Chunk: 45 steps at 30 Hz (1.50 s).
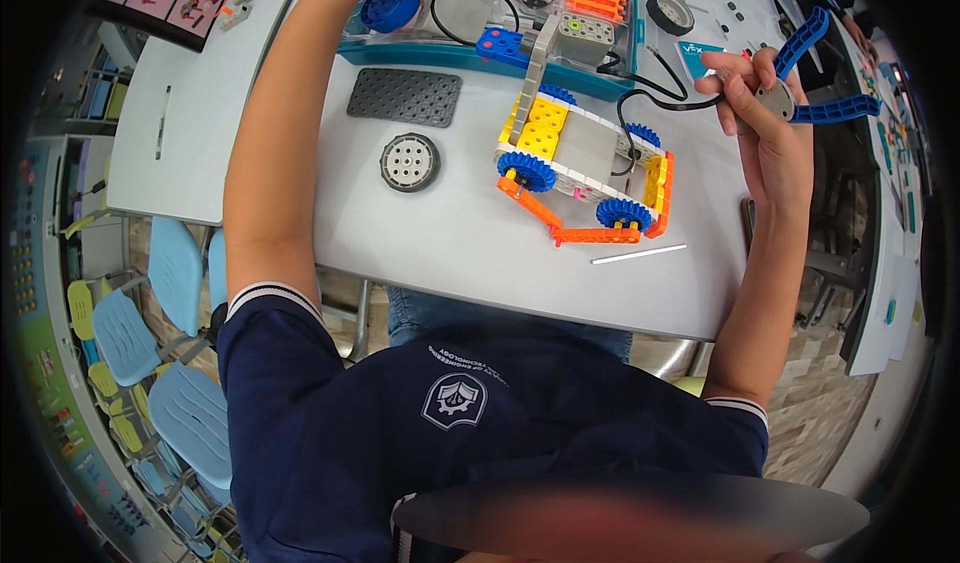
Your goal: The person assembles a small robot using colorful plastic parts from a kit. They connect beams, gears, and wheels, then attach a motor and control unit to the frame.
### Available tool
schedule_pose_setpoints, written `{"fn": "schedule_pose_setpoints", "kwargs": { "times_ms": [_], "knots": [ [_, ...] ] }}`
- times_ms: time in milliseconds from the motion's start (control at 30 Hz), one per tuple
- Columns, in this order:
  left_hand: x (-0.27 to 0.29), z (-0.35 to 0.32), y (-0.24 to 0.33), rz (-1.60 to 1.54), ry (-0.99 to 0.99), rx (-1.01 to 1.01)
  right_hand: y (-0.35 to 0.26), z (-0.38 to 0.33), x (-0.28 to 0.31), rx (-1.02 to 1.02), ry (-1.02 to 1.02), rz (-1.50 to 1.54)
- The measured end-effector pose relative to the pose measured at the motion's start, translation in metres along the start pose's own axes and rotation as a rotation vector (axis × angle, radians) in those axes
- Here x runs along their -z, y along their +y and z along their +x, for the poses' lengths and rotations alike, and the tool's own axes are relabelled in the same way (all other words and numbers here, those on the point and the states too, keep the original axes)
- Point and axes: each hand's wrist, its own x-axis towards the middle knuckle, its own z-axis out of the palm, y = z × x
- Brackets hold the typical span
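Note:
My left forearm (283,123) reaches up across the table to the top edge of the picture, where the hand passes out of sight. On the right, my right hand (768,138) is raised with fingers and thumb closed on a claw piece with two curved blue arms (835,110) spreading from a grey hub. Between my arms stands a small toy vehicle (585,153) built of plastic blocks, with yellow, white and orange parts and blue toothed wheels. A grey upright beam (537,68) rises from it. Black cables run from it toward the open bin and past my right hand.
A teal-edged clear bin (480,68) of parts lies beyond the vehicle. Left of the vehicle are a dark perforated plate (404,97) and a grey wheel (410,162); a white rod (638,255) lies near the front edge. Another wheel (670,13) sits at the back right.

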Motion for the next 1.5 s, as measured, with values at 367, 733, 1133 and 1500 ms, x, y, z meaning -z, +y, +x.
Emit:
{"fn": "schedule_pose_setpoints", "kwargs": {
  "times_ms": [367,733,1133,1500],
  "knots": [
    [0.021,-0.001,-0.010,-0.517,-0.120,0.180,0.003,0.000,-0.003,-0.026,0.061,-0.005],
    [0.002,-0.009,0.001,-0.400,-0.251,0.143,-0.003,-0.006,-0.007,-0.036,0.146,0.009],
    [-0.003,-0.013,0.001,-0.056,-0.224,0.062,0.001,0.000,-0.010,0.008,0.097,-0.041],
    [-0.008,-0.017,0.007,0.125,-0.282,0.041,-0.003,-0.002,-0.016,-0.024,0.123,-0.014]
  ]
}}
